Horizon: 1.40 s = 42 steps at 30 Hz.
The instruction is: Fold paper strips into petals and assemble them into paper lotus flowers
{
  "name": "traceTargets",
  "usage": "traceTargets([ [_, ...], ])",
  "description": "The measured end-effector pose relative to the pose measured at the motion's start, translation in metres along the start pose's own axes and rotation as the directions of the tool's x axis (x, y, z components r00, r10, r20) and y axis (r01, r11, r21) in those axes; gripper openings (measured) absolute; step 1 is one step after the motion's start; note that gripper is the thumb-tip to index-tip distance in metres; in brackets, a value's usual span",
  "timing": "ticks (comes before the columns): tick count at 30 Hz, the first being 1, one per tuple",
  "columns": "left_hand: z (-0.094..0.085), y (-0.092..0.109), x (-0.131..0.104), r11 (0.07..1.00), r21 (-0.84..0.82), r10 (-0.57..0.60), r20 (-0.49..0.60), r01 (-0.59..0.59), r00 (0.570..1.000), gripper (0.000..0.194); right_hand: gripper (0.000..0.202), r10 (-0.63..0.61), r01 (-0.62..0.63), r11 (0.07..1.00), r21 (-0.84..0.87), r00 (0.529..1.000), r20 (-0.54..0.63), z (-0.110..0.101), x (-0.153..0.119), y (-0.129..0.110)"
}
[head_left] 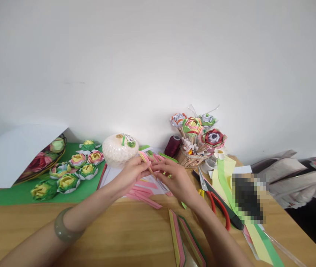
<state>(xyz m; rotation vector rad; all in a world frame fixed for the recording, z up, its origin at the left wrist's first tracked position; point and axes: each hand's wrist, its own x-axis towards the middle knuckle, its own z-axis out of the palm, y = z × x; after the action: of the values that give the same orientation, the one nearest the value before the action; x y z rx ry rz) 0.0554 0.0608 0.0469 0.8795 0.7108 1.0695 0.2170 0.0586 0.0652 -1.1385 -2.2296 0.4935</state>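
Observation:
Both hands meet over the middle of the table. My left hand [134, 172] pinches a folded pink and yellow paper strip [145, 158], which stands tilted between the fingers. From the other side, the fingertips of my right hand [173, 178] close on the strip's lower part; the exact contact is partly hidden. Beneath the hands lie several loose pink folded strips [141, 193] on a white sheet. Closer to me, two layered yellow, pink and green folded strips [176, 237] rest on the wood, partly beside my right forearm.
Finished paper flowers [68, 182] sit on green paper [5, 196] at left, near a wrapped bouquet [39, 161]. Behind stand a white netted fruit [119, 150], a maroon thread spool [172, 146] and a basket of paper flowers [192, 159]. Red-handled scissors [212, 200] and paper strips [224, 181] lie right.

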Motion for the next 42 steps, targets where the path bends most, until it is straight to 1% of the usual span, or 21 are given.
traceTargets([
  [4, -0.001, 0.005, 0.001, 1.000, 0.003, -0.016, -0.065, 0.016, 0.998, 0.013, 0.017, 0.126, -0.123, 0.982, -0.141, 0.992, 0.014, -0.011, 0.002, 0.011],
  [6, -0.001, 0.006, 0.001, 0.999, -0.001, -0.040, -0.090, 0.040, 0.995, 0.013, 0.017, 0.196, -0.178, 0.953, -0.244, 0.979, 0.053, -0.011, 0.003, 0.018],
  [10, -0.001, 0.007, 0.001, 0.998, -0.012, -0.061, -0.110, 0.060, 0.992, 0.009, 0.022, 0.328, -0.228, 0.869, -0.440, 0.930, 0.165, 0.002, 0.002, 0.027],
  [13, -0.001, 0.007, 0.002, 0.998, -0.009, -0.061, -0.111, 0.061, 0.992, 0.008, 0.021, 0.409, -0.258, 0.790, -0.556, 0.898, 0.163, 0.014, 0.001, 0.029],
  [16, -0.001, 0.008, 0.002, 0.999, -0.007, -0.051, -0.121, 0.050, 0.991, 0.007, 0.023, 0.442, -0.274, 0.735, -0.620, 0.888, 0.131, 0.020, 0.000, 0.027],
  [18, -0.001, 0.009, 0.002, 0.999, -0.001, -0.048, -0.137, 0.049, 0.989, 0.007, 0.027, 0.437, -0.269, 0.722, -0.638, 0.892, 0.119, 0.022, 0.000, 0.025],
  [20, 0.000, 0.010, 0.002, 0.999, 0.007, -0.052, -0.149, 0.053, 0.987, 0.007, 0.030, 0.430, -0.252, 0.721, -0.645, 0.893, 0.132, 0.023, 0.000, 0.023],
  [23, -0.002, 0.010, 0.002, 0.998, 0.010, -0.056, -0.147, 0.059, 0.987, 0.007, 0.027, 0.433, -0.227, 0.723, -0.653, 0.885, 0.172, 0.026, -0.001, 0.022],
  [30, -0.004, 0.009, 0.003, 0.998, 0.002, -0.063, -0.146, 0.064, 0.987, 0.008, 0.021, 0.477, -0.256, 0.701, -0.665, 0.862, 0.171, 0.029, 0.000, 0.027],
  [36, -0.003, 0.010, 0.002, 0.997, -0.001, -0.072, -0.151, 0.072, 0.986, 0.008, 0.028, 0.487, -0.282, 0.695, -0.662, 0.862, 0.144, 0.031, -0.001, 0.027],
  [39, -0.003, 0.010, 0.003, 0.998, -0.002, -0.064, -0.145, 0.065, 0.987, 0.007, 0.025, 0.482, -0.302, 0.706, -0.641, 0.868, 0.122, 0.034, -0.001, 0.028],
  [42, -0.003, 0.009, 0.003, 0.998, -0.005, -0.066, -0.144, 0.065, 0.987, 0.006, 0.022, 0.470, -0.335, 0.723, -0.605, 0.880, 0.074, 0.034, -0.001, 0.031],
])
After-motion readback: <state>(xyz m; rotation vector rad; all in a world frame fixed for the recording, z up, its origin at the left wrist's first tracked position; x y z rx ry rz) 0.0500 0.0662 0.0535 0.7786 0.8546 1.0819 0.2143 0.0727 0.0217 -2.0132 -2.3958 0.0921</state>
